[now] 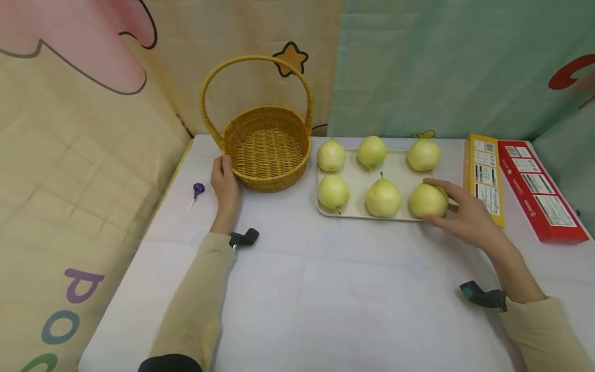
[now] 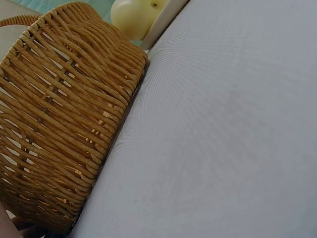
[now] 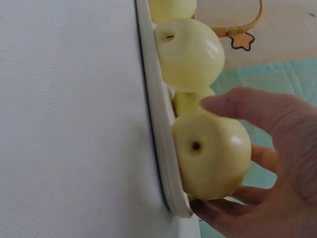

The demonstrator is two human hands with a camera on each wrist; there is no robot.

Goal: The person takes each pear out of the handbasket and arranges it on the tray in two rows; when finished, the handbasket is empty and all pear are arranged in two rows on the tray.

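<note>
A round wicker basket (image 1: 274,178) with a tall hooped handle stands at the back left of the table; nothing lies inside it. My left hand (image 1: 226,188) grips its left side, thumb at the rim, fingers mostly hidden behind the wicker (image 2: 74,109). Pale yellow-green pears sit in two rows on a cream tray (image 1: 355,181) right of the basket. At the tray's front right corner my right hand (image 1: 469,214) holds a pear (image 1: 427,200), thumb on the near side and fingers curled round the far side. In the right wrist view this pear (image 3: 213,158) sits low at the tray's edge.
A purple-wrapped lollipop (image 1: 198,189) lies left of the left hand. Right of the tray are a yellow box (image 1: 485,178) and a red box (image 1: 541,191), close to the right hand. Printed curtains (image 1: 395,67) hang behind the white-covered table (image 1: 325,289).
</note>
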